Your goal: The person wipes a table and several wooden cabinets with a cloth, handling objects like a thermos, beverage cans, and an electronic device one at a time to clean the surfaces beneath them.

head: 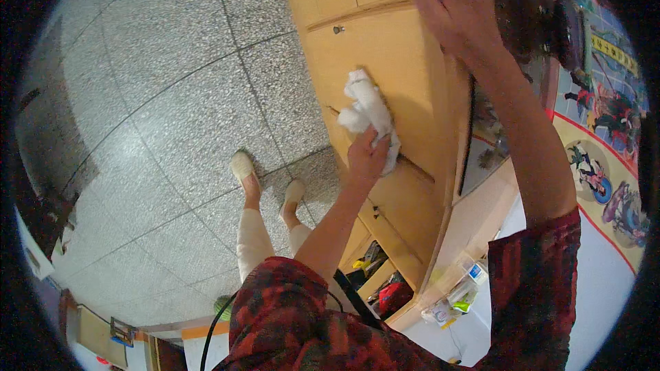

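My left hand [368,157] grips a bunched white cloth [374,100] against the front of a light wooden cabinet [407,72]. Part of the cloth hangs over a handle on that front, and the fingers are partly hidden in its folds. My right hand [456,7] is raised at the top of the view, near the cabinet's upper edge. Its thumb stands apart from the other fingers, which are blurred and partly cut off by the frame; nothing shows in it. Whether it touches the cabinet is not clear.
An open compartment [394,314] at the cabinet's near end holds a red item and several small things. Packets [448,304] lie on a white surface beside it. A picture poster [600,165] is at the right. Speckled tiled floor [180,113] spreads left, with a watermelon [223,308] low down.
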Action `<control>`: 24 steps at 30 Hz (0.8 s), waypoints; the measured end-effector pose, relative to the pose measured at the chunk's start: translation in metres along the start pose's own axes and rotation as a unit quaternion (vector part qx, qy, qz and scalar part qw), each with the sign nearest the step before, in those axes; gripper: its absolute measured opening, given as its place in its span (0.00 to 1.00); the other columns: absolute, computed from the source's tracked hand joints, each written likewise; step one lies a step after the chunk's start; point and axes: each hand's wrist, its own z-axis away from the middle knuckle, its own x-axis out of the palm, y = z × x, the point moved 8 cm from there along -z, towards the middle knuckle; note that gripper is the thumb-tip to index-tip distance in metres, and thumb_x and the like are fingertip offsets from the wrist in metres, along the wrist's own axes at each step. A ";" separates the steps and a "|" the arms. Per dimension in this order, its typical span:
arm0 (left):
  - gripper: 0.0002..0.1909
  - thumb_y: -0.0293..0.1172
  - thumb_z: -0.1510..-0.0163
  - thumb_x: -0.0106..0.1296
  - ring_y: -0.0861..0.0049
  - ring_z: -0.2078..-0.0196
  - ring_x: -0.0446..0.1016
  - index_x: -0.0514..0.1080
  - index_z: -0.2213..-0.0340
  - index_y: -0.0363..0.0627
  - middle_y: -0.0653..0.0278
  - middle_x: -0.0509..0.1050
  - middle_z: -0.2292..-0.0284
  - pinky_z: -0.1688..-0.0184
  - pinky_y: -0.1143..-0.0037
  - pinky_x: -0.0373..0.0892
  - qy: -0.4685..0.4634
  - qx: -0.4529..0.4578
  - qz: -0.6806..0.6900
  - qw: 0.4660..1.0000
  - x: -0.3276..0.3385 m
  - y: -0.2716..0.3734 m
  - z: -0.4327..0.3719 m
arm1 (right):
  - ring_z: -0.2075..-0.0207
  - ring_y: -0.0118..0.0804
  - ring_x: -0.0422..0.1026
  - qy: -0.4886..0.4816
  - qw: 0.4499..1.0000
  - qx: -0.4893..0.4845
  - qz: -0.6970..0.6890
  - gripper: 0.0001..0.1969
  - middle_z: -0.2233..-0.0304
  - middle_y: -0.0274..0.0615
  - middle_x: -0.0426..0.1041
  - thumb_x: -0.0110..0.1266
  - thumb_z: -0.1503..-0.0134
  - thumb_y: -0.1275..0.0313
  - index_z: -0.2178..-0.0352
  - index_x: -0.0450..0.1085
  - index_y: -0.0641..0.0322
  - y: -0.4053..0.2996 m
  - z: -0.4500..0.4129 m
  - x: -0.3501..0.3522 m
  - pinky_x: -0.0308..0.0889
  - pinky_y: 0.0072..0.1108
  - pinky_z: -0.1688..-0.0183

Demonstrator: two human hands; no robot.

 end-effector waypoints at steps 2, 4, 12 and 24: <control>0.17 0.27 0.49 0.50 0.67 0.61 0.72 0.68 0.55 0.43 0.54 0.73 0.63 0.60 0.75 0.67 0.006 0.047 0.000 0.999 0.011 0.034 0.017 | 0.47 0.56 0.58 0.034 0.999 -0.033 -0.019 0.17 0.52 0.58 0.62 0.46 0.47 0.70 0.58 0.64 0.72 -0.006 -0.001 -0.012 0.51 0.40 0.44; 0.17 0.25 0.50 0.50 0.68 0.64 0.72 0.69 0.56 0.42 0.55 0.72 0.68 0.63 0.75 0.67 0.024 0.134 -0.027 0.990 0.006 0.066 0.031 | 0.47 0.55 0.58 -0.007 0.998 -0.002 -0.068 0.18 0.52 0.59 0.62 0.46 0.47 0.70 0.57 0.64 0.71 -0.013 -0.010 -0.011 0.50 0.42 0.45; 0.17 0.22 0.52 0.47 0.68 0.76 0.68 0.69 0.58 0.43 0.56 0.69 0.75 0.73 0.73 0.64 -0.013 0.210 0.011 0.978 0.022 0.070 0.102 | 0.44 0.50 0.57 -0.042 0.995 0.085 -0.015 0.17 0.50 0.49 0.63 0.48 0.48 0.65 0.58 0.67 0.63 -0.084 0.057 -0.076 0.48 0.40 0.41; 0.09 0.26 0.53 0.49 0.59 0.71 0.68 0.69 0.67 0.42 0.53 0.67 0.75 0.69 0.68 0.64 0.053 0.207 -0.167 0.963 0.042 -0.017 0.123 | 0.40 0.45 0.50 -0.146 0.983 0.114 0.007 0.25 0.42 0.44 0.53 0.51 0.53 0.70 0.50 0.62 0.55 -0.091 0.193 -0.057 0.43 0.40 0.41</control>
